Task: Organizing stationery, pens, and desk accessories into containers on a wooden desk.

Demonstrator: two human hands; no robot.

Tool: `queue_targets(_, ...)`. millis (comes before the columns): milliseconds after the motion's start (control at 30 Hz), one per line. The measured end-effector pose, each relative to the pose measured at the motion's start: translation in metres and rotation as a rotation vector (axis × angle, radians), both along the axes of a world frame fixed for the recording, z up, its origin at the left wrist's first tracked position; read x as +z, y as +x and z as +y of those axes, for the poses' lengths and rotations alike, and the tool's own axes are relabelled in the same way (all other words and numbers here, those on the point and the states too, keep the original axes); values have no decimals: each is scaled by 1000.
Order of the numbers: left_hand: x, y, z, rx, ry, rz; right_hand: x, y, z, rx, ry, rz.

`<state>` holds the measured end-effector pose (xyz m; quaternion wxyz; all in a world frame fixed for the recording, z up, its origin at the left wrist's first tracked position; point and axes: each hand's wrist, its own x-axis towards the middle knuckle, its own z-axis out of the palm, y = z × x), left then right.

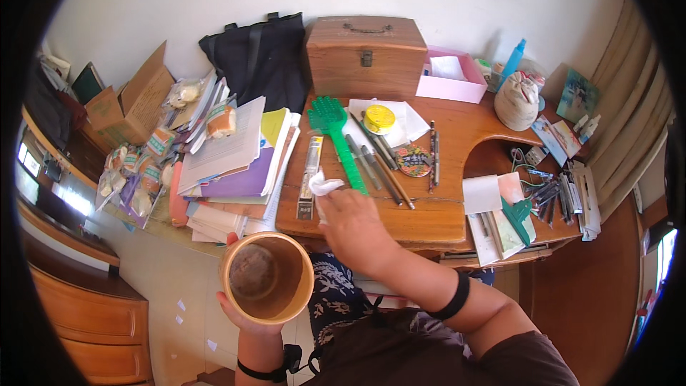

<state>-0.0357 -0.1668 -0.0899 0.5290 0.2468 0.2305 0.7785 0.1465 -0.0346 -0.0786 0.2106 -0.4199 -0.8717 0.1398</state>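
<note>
My left hand (241,311) holds a round tan cup or pot (309,279) by its outside, in front of the desk's edge; its open mouth faces up and its inner bottom is darkly stained. My right hand (353,225) grips a crumpled white tissue (324,185) over the desk, its fingertips partly hidden. The tissue overlaps a long narrow box (309,171) bearing writing. Just beyond the hand lies a green plastic hand-shaped patter (337,134). To its right are several pens and brushes (380,166), a yellow round tin (379,118) on white paper, and a round floral item (414,161).
Stacked books and papers (230,155) and bagged bread (155,163) crowd the left. A wooden chest (367,59), black tote bag (257,64) and pink box (453,83) line the wall. At right are a cloth pouch (517,102) and a green clip (517,220).
</note>
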Motion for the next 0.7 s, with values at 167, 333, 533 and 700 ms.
queue_targets(167,12,25,19,-74,15,27,-5,5,-3,-43,122,-52)
queue_targets(333,11,54,29,-155,-26,101,31,60,-22,-6,77,214)
queue_targets(533,10,108,55,-482,-35,30,55,153,-39,183,-149,545)
queue_targets(700,14,156,68,-712,-138,-344,48,177,-57,215,-107,614)
